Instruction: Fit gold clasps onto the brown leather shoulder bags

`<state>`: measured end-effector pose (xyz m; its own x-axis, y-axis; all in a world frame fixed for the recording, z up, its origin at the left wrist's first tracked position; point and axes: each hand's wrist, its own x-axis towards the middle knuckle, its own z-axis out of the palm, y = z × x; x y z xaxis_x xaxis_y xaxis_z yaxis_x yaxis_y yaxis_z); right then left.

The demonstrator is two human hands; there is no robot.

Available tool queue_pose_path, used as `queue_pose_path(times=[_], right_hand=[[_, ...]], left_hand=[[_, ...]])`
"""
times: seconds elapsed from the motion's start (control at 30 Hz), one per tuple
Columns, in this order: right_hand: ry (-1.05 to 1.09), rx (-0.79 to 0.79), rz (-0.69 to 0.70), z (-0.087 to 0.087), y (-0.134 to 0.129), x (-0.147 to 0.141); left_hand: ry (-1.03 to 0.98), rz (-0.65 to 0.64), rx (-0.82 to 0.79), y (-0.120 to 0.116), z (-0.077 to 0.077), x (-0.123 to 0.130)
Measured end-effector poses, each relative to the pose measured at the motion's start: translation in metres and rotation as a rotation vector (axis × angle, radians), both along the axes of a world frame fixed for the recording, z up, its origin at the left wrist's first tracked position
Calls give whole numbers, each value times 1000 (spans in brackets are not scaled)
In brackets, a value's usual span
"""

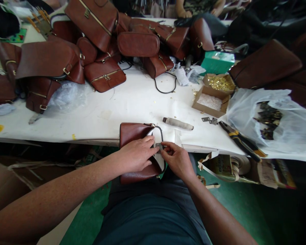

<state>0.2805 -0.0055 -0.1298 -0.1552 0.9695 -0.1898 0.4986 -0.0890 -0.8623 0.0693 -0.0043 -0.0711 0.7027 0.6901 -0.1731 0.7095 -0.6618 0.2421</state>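
A brown leather bag lies on its side over the table's front edge, its dark-rimmed mouth facing right and pale lining showing. Across it rests my left hand, thumb and fingers apart, holding the bag near its mouth. The left index fingertip reaches a small grey metal plate at the lining. My right hand is closed in a pinch at the right side of that plate. Its fingertips partly cover the plate, and whether it is fixed to the lining I cannot tell.
A wrapped rod-like tool lies beyond the bag. Rightward are metal plates, pliers, a plastic bag of dark fittings and a cardboard box. Brown bags pile up behind. Another person's hand shows across the table.
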Motion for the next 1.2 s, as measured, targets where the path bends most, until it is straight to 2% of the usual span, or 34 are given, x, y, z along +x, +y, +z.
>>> queue_pose_path(times=[0.17, 0.3, 0.47, 0.7, 0.8, 0.9, 0.97, 1.1, 1.2], right_hand=[[98, -65, -5, -4, 1, 2], [44, -4, -12, -4, -3, 1], [47, -18, -33, -2, -4, -1], [-150, 62, 37, -1, -3, 3], [-106, 159, 50, 2, 6, 10], [-111, 383, -3, 10, 24, 14], [-146, 452, 50, 15, 35, 14], [-189, 313, 228, 13, 42, 7], [-199, 322, 227, 6, 37, 3]], left_hand=[[6, -5, -12, 1, 0, 1], [33, 3, -1, 1, 0, 3], [53, -3, 30, 0, 1, 5], [76, -1, 38, 0, 3, 7], [66, -1, 52, -1, 0, 6], [33, -9, 78, -1, -4, 5], [19, -8, 87, -1, -6, 4], [4, -9, 89, 2, -8, 3], [-4, -21, 85, 3, -8, 3]])
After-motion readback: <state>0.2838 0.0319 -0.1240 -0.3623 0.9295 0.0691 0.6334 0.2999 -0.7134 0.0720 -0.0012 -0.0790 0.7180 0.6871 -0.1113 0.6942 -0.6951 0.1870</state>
